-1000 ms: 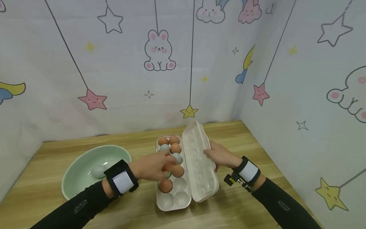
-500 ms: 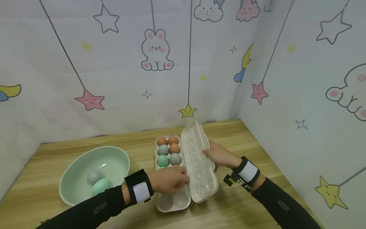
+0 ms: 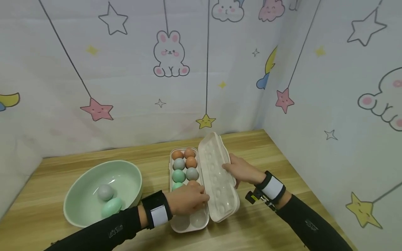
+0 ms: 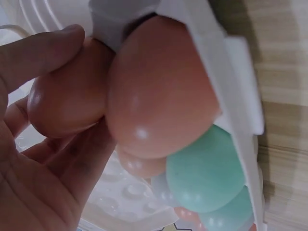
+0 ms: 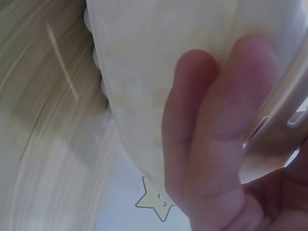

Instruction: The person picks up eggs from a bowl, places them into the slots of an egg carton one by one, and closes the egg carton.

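My left hand (image 3: 188,200) is over the near half of a white egg carton (image 3: 198,221). In the left wrist view its thumb and fingers pinch a brown egg (image 4: 67,94) beside another brown egg (image 4: 163,91) seated in the carton. Green eggs (image 3: 178,176), grey eggs (image 3: 192,174) and more brown eggs (image 3: 191,162) fill the cups farther back. The held egg is hidden behind the hand in the head view. My right hand (image 3: 243,170) grips the edge of the raised lid (image 3: 216,188), thumb on the inner side, with fingers (image 5: 216,120) against its outer face.
To the left stands a pale green bowl (image 3: 73,188) holding a grey egg (image 3: 105,192) and a green egg (image 3: 112,206). Everything sits on a wood-grain table (image 3: 257,226). A white cloth wall (image 3: 132,90) printed with cartoons closes off the back and sides.
My left hand has moved toward the near right of the carton, uncovering green eggs in it and the green egg in the bowl. My right hand still holds the lid in place.
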Tool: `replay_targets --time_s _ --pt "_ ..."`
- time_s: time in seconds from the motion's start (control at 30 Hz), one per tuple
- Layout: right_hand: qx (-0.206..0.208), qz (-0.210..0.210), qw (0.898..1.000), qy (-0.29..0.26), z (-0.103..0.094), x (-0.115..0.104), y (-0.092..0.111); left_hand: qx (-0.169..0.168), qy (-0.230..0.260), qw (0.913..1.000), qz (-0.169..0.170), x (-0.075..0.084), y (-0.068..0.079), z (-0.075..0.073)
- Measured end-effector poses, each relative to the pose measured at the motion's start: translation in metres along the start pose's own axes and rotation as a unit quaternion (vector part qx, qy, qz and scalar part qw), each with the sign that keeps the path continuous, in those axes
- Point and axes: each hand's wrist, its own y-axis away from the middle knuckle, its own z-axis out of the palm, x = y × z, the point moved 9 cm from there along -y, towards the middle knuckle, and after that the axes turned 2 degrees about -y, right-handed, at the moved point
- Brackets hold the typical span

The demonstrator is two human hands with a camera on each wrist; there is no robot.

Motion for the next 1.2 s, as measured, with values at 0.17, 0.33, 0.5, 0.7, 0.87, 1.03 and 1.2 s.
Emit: replay_targets --time_s 0.17,0.33,0.5,0.7,0.87,1.03,1.2 --pt "0.002 0.005 1.0 0.0 0.001 -0.002 0.0 -0.002 0.003 1.0 -0.004 -0.003 0.0 0.007" --pt "0.005 0.008 1.0 -0.001 0.002 -0.001 0.0 -0.015 0.005 0.9999 -0.004 -0.005 -0.001 0.01" --pt "0.004 0.003 1.0 -0.001 0.002 0.0 -0.001 -0.039 0.004 0.9991 -0.018 -0.008 -0.001 0.011" --pt "-0.004 0.0 1.0 -0.007 0.005 0.0 -0.002 -0.036 0.006 0.9993 -0.01 -0.006 0.002 0.008" --pt "-0.006 0.0 1.0 -0.007 0.006 -0.001 -0.003 -0.027 0.004 0.9996 -0.002 -0.005 0.004 0.008" --pt "-0.008 -0.003 1.0 -0.004 0.003 -0.002 -0.003 -0.006 0.059 0.9982 0.004 -0.009 0.01 -0.005" --pt "-0.007 -0.003 1.0 0.0 0.001 -0.001 -0.003 0.014 0.123 0.9919 -0.03 -0.032 0.028 -0.036"
